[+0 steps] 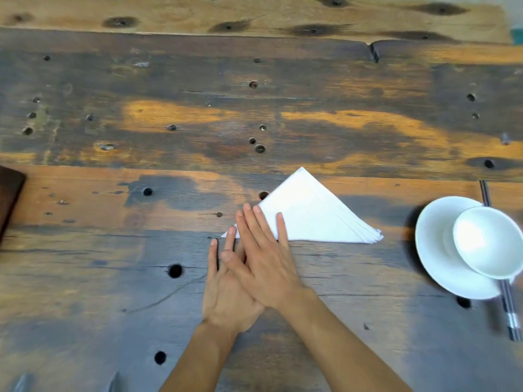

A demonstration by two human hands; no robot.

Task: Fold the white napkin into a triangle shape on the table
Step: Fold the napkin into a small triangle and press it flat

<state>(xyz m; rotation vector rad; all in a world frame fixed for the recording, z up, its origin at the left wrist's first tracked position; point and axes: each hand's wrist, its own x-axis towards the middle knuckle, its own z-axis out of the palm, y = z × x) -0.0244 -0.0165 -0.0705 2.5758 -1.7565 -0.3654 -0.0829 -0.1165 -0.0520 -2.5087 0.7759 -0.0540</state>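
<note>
The white napkin lies flat on the wooden table as a triangle, its apex pointing away from me and its long edge toward me. Several layered edges show at its right corner. My right hand lies flat, palm down, with its fingers spread over the napkin's left corner. My left hand rests flat on the table beneath the right hand, its fingertips near the same corner. Neither hand grips anything.
A white plate with a white bowl on it stands at the right. Dark chopsticks lie under the plate's right side. A dark brown object sits at the left edge. The tabletop has many knot holes.
</note>
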